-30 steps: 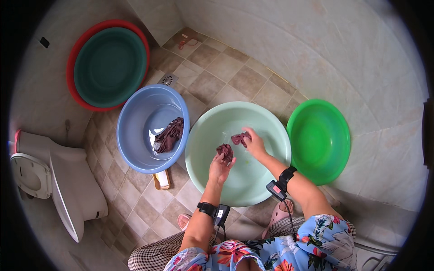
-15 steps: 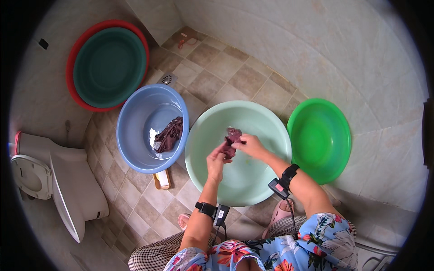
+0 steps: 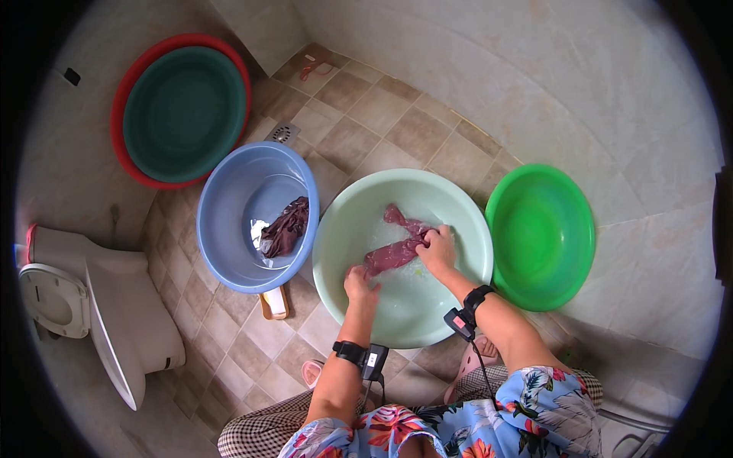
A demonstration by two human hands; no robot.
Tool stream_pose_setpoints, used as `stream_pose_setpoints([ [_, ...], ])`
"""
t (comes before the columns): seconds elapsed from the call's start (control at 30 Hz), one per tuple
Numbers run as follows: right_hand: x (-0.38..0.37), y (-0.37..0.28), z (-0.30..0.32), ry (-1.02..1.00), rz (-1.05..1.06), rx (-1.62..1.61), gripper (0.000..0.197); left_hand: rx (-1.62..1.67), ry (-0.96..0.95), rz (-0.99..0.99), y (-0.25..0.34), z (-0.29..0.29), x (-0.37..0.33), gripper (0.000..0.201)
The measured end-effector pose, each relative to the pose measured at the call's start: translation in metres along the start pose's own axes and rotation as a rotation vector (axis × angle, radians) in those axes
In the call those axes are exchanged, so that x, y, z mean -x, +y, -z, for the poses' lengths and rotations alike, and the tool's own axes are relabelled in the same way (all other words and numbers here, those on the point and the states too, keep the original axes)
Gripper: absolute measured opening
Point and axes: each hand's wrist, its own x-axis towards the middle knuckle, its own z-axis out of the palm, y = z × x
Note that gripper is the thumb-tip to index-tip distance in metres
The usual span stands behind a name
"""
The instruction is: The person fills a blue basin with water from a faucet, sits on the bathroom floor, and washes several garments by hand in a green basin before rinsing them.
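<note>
A wet maroon cloth is stretched across the pale green basin, partly in the water with bubbles around it. Its exact kind is unclear; one narrow part trails toward the basin's far side. My left hand pinches the near left end of the fabric, fingers curled. At the other side, my right hand grips the cloth with bent fingers. A bunched dark maroon cloth lies against the right side of the blue basin, to the left of the basin under my hands.
A bright green basin touches the right rim of the pale one. At upper left, a red-rimmed dark green basin leans by the wall. A yellowish dish with a white bar sits below the blue basin, and a toilet stands left.
My hands have moved apart, the left toward me and the right slightly outward. The bunched maroon cloth between them is now spread out and lower in the water.
</note>
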Motion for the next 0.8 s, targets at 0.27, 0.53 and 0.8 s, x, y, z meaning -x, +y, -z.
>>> stream_pose_setpoints([
  [0.27,0.041,-0.065,0.015,-0.301,0.348,-0.533,0.014,0.283,-0.433,0.106,-0.003,-0.013,0.007,0.041],
  [0.53,0.053,-0.099,0.025,-0.065,0.571,-0.079,0.022,0.377,-0.423,0.091,-0.018,-0.025,0.022,0.025],
  [0.8,-0.010,-0.045,0.016,0.007,-0.021,-0.112,0.038,0.229,-0.218,-0.063,-0.011,-0.022,-0.007,0.037],
])
